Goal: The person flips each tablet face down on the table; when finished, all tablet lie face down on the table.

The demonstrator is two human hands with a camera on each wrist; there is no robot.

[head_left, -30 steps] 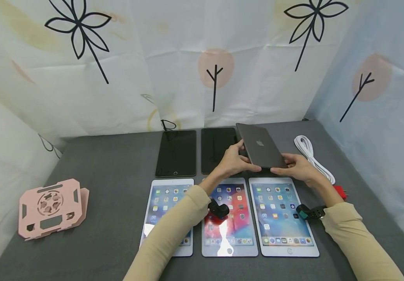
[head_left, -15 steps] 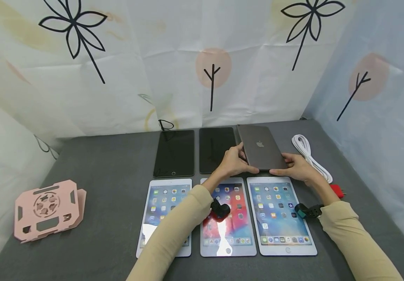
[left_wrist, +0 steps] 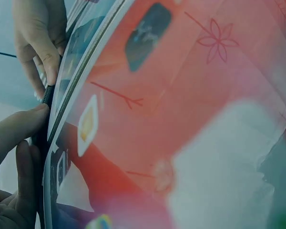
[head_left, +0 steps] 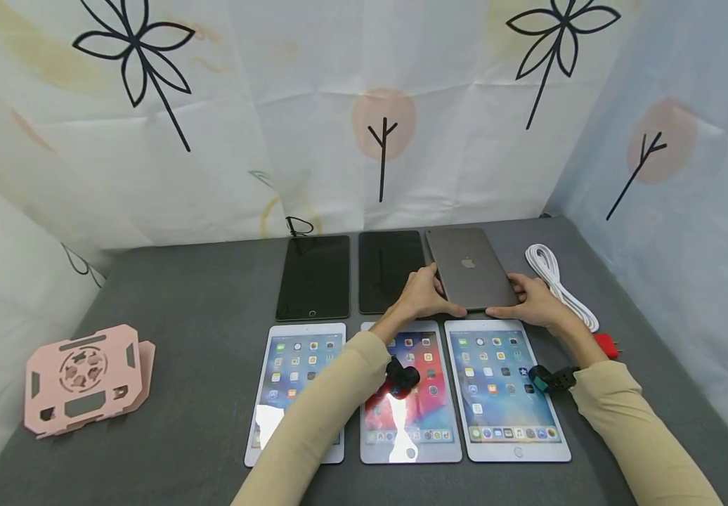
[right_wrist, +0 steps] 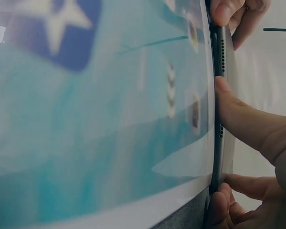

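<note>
A dark grey tablet (head_left: 468,267), its back with the apple logo facing up, lies at the right end of the back row in the head view. My left hand (head_left: 426,294) holds its near left corner, thumb along the near edge. At the near right corner my right hand (head_left: 537,303) grips it the same way. The right wrist view shows the tablet's thin edge with speaker holes (right_wrist: 222,57) between the thumbs. Left of it lie two black-screened tablets (head_left: 389,270). In front stand out white tablets with lit screens, the right one (head_left: 503,386) closest to my right hand.
A coiled white cable (head_left: 547,263) and a red plug (head_left: 607,344) lie right of my right hand. A pink folded stand (head_left: 86,379) sits at the left of the grey tabletop (head_left: 206,351). Printed cloth (head_left: 313,126) walls the back and sides.
The grey tablet, tilted up a second ago, has come down nearly flat beside the black tablets. Both hands have lowered with it and still hold its corners.
</note>
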